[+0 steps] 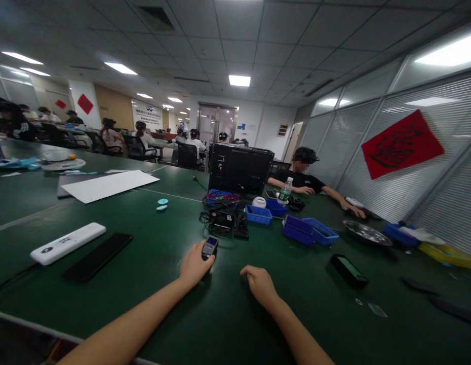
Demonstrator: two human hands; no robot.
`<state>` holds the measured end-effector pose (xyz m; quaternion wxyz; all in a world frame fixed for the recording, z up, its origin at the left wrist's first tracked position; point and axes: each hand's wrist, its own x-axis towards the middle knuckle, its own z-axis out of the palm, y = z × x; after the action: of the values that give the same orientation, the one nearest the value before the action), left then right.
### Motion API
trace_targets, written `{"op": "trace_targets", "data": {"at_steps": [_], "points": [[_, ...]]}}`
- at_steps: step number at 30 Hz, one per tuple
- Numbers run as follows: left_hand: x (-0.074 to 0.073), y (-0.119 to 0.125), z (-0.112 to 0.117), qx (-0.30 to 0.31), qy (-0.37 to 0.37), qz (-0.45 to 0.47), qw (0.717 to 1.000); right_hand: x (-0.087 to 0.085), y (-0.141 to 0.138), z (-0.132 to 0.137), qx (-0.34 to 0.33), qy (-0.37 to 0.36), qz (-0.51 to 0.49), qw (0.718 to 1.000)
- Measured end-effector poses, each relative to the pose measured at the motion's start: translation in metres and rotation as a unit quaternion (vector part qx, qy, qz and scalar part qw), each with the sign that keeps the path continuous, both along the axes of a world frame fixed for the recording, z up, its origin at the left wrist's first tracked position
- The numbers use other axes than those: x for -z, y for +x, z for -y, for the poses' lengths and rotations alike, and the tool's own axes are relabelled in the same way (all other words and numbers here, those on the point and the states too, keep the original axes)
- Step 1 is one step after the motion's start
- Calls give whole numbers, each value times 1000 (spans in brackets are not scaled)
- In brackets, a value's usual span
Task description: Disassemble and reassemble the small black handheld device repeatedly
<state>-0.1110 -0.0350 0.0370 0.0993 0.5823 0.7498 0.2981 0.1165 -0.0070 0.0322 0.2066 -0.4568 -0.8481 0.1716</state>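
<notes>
My left hand [193,264] is wrapped round a small dark handheld device [210,247] with a grey screen and a keypad, its top end facing away from me just above the green table [220,314]. The thumb lies across its lower part. To the right, apart from the device, my right hand [260,285] is loosely curled with the bent index finger pointing left. Nothing shows in it, though its palm side is hidden. Just beyond the device lies a heap of black cables and adapters [222,220].
A black monitor-like box [239,170] stands behind the cables. Blue trays [258,215], a bottle [285,190], a metal bowl [366,233] and a black device [348,270] lie to the right. A white power strip [68,243] and black slab [97,257] are left. Across sits a person [306,177].
</notes>
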Motion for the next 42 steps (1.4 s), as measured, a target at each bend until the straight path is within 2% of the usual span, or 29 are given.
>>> {"op": "trace_targets", "data": {"at_steps": [9,14,18,21,25,29,33,42], "points": [[9,68,-7,102,4,43,994,2,2,-4,94,20,-68,993],[21,100,-21,189,34,123,974,-4,5,-5,185,45,-110,976],[31,106,-32,279,35,211,936,-8,4,-3,244,33,-40,968],[33,103,-34,314,31,254,914,-9,4,-4,258,12,47,965],[29,96,-29,301,17,283,911,-12,16,-12,281,-11,110,953],[27,89,-23,269,24,288,919,-19,42,-25,347,-26,132,928],[27,85,-23,245,30,292,924,-22,61,-34,374,-55,139,915],[19,87,-18,251,11,276,928,-24,65,-35,377,-66,148,912]]}}
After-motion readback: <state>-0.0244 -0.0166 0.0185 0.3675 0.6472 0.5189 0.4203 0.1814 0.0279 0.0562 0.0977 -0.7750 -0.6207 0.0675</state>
